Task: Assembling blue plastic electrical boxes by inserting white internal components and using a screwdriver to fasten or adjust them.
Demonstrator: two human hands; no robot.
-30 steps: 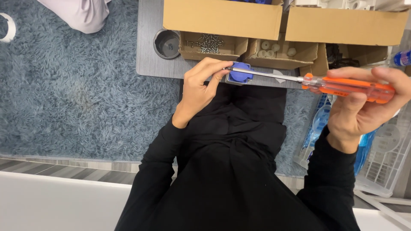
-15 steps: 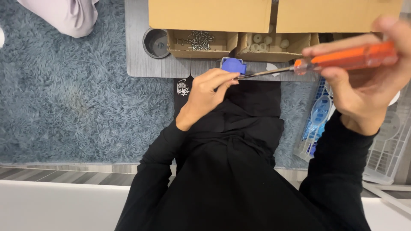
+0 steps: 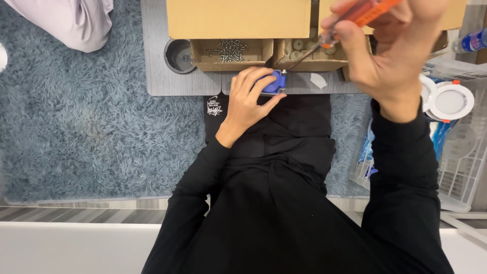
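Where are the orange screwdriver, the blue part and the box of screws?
orange screwdriver (image 3: 366,11), head view, on its handle.
blue part (image 3: 273,81), head view, on its top face.
box of screws (image 3: 228,50), head view, on the screws inside.

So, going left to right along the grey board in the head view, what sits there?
Round dark cup → open cardboard box of metal screws → left hand on small blue plastic part → right hand gripping orange-handled screwdriver.
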